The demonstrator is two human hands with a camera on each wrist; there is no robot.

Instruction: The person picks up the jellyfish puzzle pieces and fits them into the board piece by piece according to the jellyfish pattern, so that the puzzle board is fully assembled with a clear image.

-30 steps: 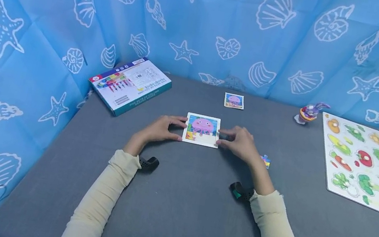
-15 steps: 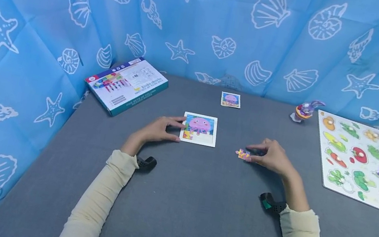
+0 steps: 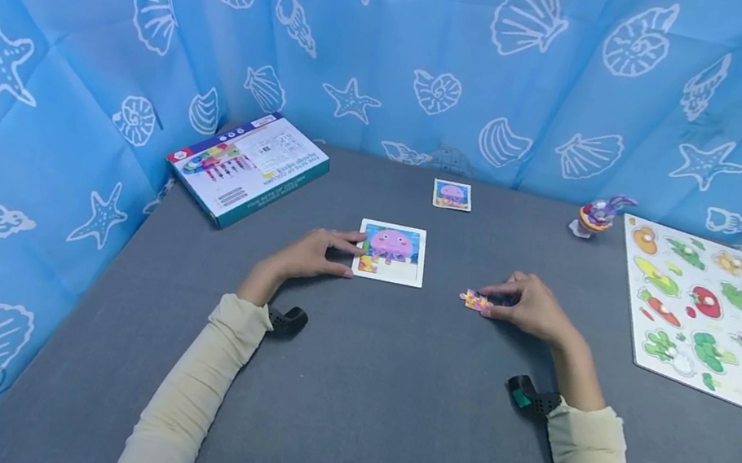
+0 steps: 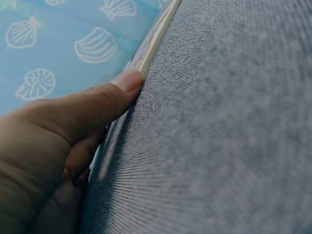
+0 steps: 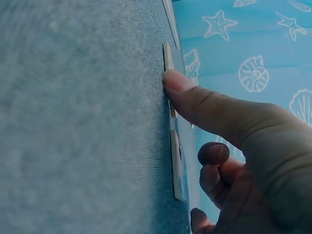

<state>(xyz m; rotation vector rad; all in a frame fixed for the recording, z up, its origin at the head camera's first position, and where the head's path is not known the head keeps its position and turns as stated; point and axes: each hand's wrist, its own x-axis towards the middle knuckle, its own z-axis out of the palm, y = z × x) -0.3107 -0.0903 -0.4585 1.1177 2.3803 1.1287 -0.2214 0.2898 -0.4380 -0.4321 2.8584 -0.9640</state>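
A white-framed jigsaw tray (image 3: 387, 274) with a pink jellyfish picture lies on the table; its lower right part shows bare. My left hand (image 3: 309, 254) touches the tray's left side with extended fingers, the thumb at the near left corner. In the left wrist view, the thumb tip presses against the tray's pale edge (image 4: 157, 43). To the right, my right hand (image 3: 531, 305) pinches a pink and yellow jigsaw piece (image 3: 474, 299). The right wrist view shows the thumb on this piece's edge (image 5: 168, 56), with another flat piece (image 5: 178, 168) beneath the fingers, mostly hidden by the hand from above.
A small jellyfish picture card (image 3: 452, 195) lies behind the tray. At back left is a flat boxed set (image 3: 248, 168). A rabbit figurine (image 3: 600, 216) and a vegetable peg board (image 3: 717, 317) are on the right. A blue shell-patterned curtain (image 3: 403, 47) surrounds the table's back.
My right hand has left the tray's right side, moved right and taken hold of the pink and yellow piece. The left hand stays at the tray; the last half second shows hardly any movement.
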